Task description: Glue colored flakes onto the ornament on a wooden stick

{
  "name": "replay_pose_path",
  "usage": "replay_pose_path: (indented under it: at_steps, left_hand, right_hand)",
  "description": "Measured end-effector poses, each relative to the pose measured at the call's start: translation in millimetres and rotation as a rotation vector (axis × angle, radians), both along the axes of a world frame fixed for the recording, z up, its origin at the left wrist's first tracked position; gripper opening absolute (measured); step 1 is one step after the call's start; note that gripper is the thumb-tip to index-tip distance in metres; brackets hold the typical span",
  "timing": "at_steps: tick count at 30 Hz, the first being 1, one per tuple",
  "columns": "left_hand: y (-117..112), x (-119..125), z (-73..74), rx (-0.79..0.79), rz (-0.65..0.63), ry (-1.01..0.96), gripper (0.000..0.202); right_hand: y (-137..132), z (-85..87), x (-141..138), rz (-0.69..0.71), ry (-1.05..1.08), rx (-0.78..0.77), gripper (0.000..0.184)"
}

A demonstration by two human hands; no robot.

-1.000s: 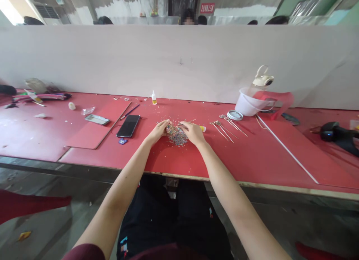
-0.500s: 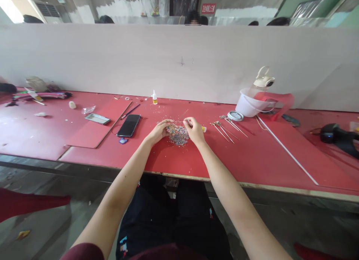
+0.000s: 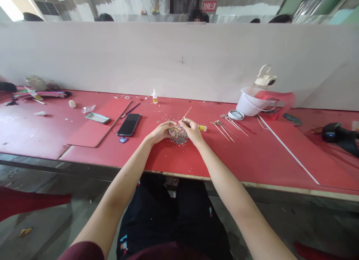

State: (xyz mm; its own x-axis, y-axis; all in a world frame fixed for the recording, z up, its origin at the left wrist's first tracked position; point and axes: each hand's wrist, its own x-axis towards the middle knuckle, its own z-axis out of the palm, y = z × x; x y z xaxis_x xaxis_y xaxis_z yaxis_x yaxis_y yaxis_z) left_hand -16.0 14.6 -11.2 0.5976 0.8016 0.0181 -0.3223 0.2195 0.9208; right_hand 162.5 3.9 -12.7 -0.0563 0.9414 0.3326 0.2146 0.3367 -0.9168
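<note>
Over a pile of small multicoloured beads or stones, my two hands come together at the middle of the table. A thin, pale-gold hair stick slants up and away from between them. The fingers of my right hand are pinched at its lower part. My left hand curls its fingers round the lower end, which the hands mostly hide. Just right of my right hand lies a glue bottle with a yellow label. Further right, several similar hair sticks with decorated heads rest on the red table.
A phone, a small tray and a red board lie to the left. Another glue bottle stands behind. To the right are a round tin and a white bucket holding a bottle. A pale partition closes the back.
The hair stick now shows clearly, tilted up between the hands. My right hand has shifted slightly left and closer to my left hand, uncovering more of the nearby glue bottle.
</note>
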Motion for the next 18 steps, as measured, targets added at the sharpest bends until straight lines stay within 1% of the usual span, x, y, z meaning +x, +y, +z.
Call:
replay_pose_path:
  at_steps: [4,9,18]
  left_hand:
    - [-0.1,1.5,-0.3,-0.001,0.019,0.012,0.013]
    - [0.9,2.9,-3.5,-0.001,0.069,0.064,0.019]
    - [-0.5,3.0,-5.2,0.050,0.060,0.127,0.020]
  right_hand:
    - [-2.9,2.3,0.3,0.034,0.058,-0.049,0.035]
    - [-4.4,5.0,-0.9,0.101,0.101,-0.099,0.032]
    - [-4.7,3.3,-3.9,0.181,0.139,-0.163,0.032]
